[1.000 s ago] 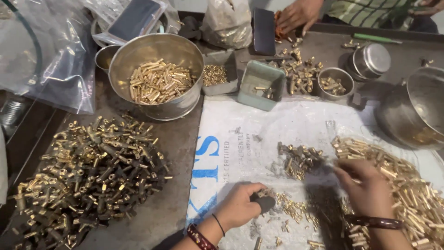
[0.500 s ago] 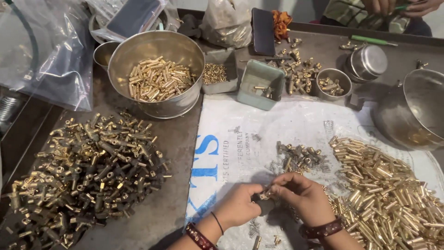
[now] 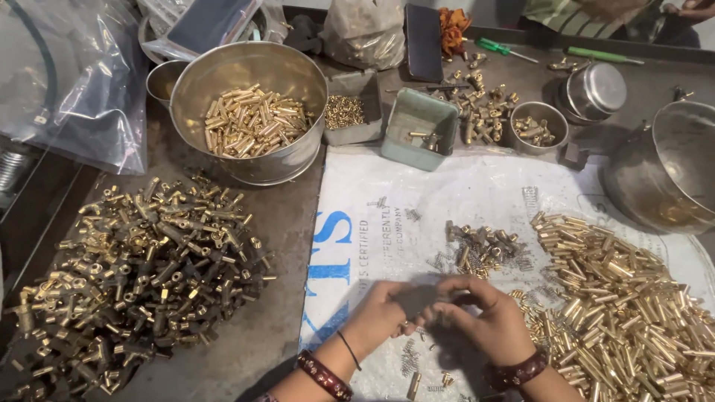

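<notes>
I'm fitting a small brass part between both hands — left hand [image 3: 383, 316] and right hand [image 3: 488, 324] fingers pinched on it (springs [image 3: 408, 356] lie below) — next likely needs another brass tube [image 3: 618, 313].

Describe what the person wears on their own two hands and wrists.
Both forearms are bare, with no sleeves in view. The left hand has a dark red bangle at the wrist and a thin black thread band above it. The right hand wears a matching dark red bangle. No gloves.
</notes>
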